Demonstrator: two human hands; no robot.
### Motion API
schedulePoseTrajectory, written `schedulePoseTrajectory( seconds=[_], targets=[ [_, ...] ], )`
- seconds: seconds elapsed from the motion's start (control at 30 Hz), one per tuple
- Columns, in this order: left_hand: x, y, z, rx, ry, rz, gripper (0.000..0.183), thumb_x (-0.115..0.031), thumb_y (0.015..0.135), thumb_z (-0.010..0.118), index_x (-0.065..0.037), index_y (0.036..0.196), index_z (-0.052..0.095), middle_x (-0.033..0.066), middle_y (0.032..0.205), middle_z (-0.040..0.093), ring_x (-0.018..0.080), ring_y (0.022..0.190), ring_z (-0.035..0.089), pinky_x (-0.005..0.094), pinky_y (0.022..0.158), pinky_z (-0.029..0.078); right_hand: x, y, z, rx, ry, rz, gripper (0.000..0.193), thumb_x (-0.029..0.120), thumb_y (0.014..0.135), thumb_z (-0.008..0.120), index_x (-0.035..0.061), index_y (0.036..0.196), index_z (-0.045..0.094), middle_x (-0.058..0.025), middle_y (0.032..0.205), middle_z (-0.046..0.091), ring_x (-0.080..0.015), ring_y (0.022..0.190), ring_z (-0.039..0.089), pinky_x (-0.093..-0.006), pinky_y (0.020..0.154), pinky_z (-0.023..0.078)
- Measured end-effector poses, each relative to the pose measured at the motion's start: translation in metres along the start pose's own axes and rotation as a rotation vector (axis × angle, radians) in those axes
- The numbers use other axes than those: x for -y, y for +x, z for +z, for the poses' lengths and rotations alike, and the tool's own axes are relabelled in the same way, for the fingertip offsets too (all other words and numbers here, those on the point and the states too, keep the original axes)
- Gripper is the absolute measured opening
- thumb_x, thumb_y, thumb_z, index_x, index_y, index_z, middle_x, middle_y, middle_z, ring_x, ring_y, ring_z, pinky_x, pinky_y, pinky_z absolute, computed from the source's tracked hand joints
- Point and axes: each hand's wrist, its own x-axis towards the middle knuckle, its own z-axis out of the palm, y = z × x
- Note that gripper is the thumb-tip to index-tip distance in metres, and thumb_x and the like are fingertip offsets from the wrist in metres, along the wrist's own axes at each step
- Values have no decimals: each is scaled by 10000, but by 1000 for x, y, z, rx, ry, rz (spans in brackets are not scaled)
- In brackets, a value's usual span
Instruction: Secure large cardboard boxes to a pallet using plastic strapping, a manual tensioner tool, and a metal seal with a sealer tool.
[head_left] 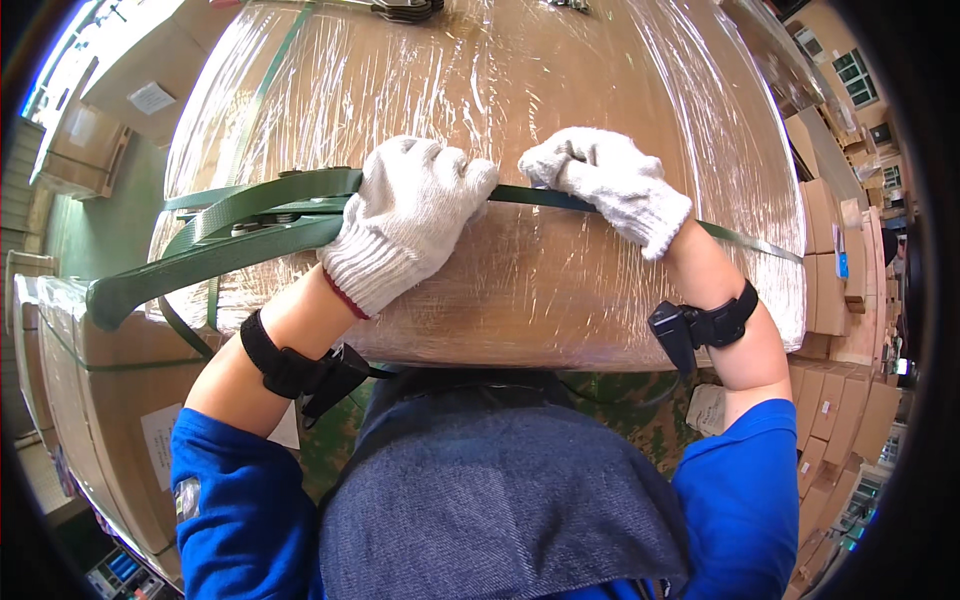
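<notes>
Across the top of a big brown carton load wrapped in clear shiny film (560, 290), nearer to its near edge than to the upper border of the view, runs a narrow dark-green flat strap (545, 198), which goes from between the two hands to the right edge of the load. The left hand, in a white knitted glove with a red-trimmed cuff (410, 215), is folded closed over the right end of a green tool with long bars (215, 262); what lies under its palm is hidden. The rounded end of the lower bar stands out beyond the left edge of the load, and the upper bar bends in a curve above it. The right hand, in a similar white knitted glove (605, 180), has its fingers curled and is pinching the strap between thumb and forefinger, just beside the left one but not touching it. A second, paler green strap (272, 75) goes up along the left part of the load toward the far side, where a dark metal tool (408, 10) lies, cut by the border of the view. Both forearms wear black bands with small devices. Beyond the left edge is another film-wrapped carton stack (120, 400), and beyond the right edge are plain brown cartons (828, 285).
</notes>
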Motion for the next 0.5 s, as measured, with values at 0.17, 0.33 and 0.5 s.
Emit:
schedulePoseTrajectory(
  seconds=[0.17, 0.33, 0.5],
  targets=[
    [-1, 2, -2, 46, 4, -10, 164, -224, 862, 647, -206, 1024, 633, 5, 860, 665, 230, 907, 658, 409, 844, 479, 9, 4, -5, 63, -84, -9, 168, 184, 968, 652, 38, 974, 735, -13, 925, 712, -85, 866, 610, -249, 781, 501],
    [0, 1, -1, 80, 17, -18, 172, -226, 861, 649, -206, 1031, 630, 3, 872, 669, 228, 905, 662, 410, 844, 479, 2, 7, -4, 46, -26, -50, 206, 226, 969, 663, 39, 987, 748, -12, 908, 712, -86, 851, 616, -254, 763, 509],
    [0, 0, -1, 48, 73, 13, 181, -236, 862, 659, -203, 1038, 631, 11, 889, 675, 231, 915, 663, 407, 842, 484, 6, 13, -4, 37, -245, -61, 208, 225, 959, 664, 39, 1001, 749, -12, 894, 711, -86, 854, 625, -251, 764, 512]
  ],
)
